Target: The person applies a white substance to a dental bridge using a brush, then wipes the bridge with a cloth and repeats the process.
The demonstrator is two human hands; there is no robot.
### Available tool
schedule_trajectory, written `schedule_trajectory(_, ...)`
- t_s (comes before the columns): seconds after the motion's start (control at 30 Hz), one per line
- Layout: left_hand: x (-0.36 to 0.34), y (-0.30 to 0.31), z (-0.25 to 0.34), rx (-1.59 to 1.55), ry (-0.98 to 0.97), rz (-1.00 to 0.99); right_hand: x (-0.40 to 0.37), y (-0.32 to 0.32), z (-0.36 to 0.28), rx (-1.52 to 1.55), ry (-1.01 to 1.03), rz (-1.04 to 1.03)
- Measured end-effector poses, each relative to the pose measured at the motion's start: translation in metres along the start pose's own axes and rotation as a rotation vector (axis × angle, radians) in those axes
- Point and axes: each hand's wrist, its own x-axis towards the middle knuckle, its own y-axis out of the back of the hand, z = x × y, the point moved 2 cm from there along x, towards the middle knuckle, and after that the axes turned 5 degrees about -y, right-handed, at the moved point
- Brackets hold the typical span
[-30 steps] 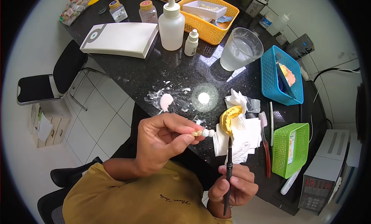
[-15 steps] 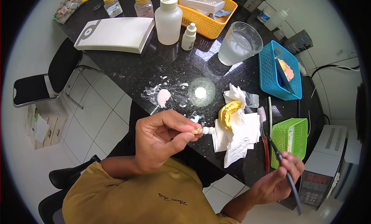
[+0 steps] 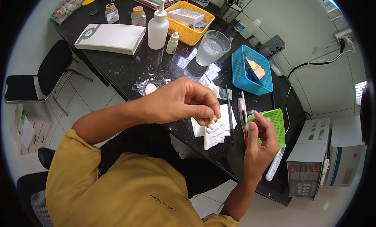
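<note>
My left hand (image 3: pixel 184 103) pinches a small dental bridge (image 3: pixel 212 124), a short row of tooth shapes, cream at the top and whitish at the lower end. Below it lies white tissue (image 3: pixel 214 140) on the dark counter. My right hand (image 3: pixel 261 146) is raised near the green basket (image 3: pixel 278 123), holding nothing, its thumb and fingers apart. A thin dark brush (image 3: pixel 229 109) rests at the tissue's right edge. Beside it are a toothbrush (image 3: pixel 242 105) with a red handle and a slim metal rod (image 3: pixel 243 96). Part of the tissue is hidden behind my left hand.
A glass of cloudy water (image 3: pixel 212 49), a blue basket (image 3: pixel 252 84), a yellow basket (image 3: pixel 192 37) and a squeeze bottle (image 3: pixel 157 33) stand farther back. Pinkish-white material (image 3: pixel 150 88) sits amid powder. A white keypad device (image 3: pixel 275 165) lies by the counter edge, near a grey machine (image 3: pixel 307 158).
My right hand has let go of the brush, which now lies by the tissue. My left hand has turned, pointing the dental bridge downward. The view has shifted, and the yellow model is now out of sight.
</note>
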Motion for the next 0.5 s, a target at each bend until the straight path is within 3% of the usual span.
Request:
schedule_trajectory(0.1, 0.015, -0.010, 0.003, -0.004, 0.106, -0.207, -0.003, 0.013, -0.006, 0.177, 0.134, -0.101)
schedule_trajectory(0.27, 0.034, -0.026, -0.002, -0.026, 0.228, -0.357, -0.006, 0.019, -0.015, 0.206, 0.310, -0.209)
schedule_trajectory(0.5, 0.046, -0.039, -0.011, -0.060, 0.259, -0.413, -0.003, 0.018, -0.008, 0.216, 0.392, -0.280)
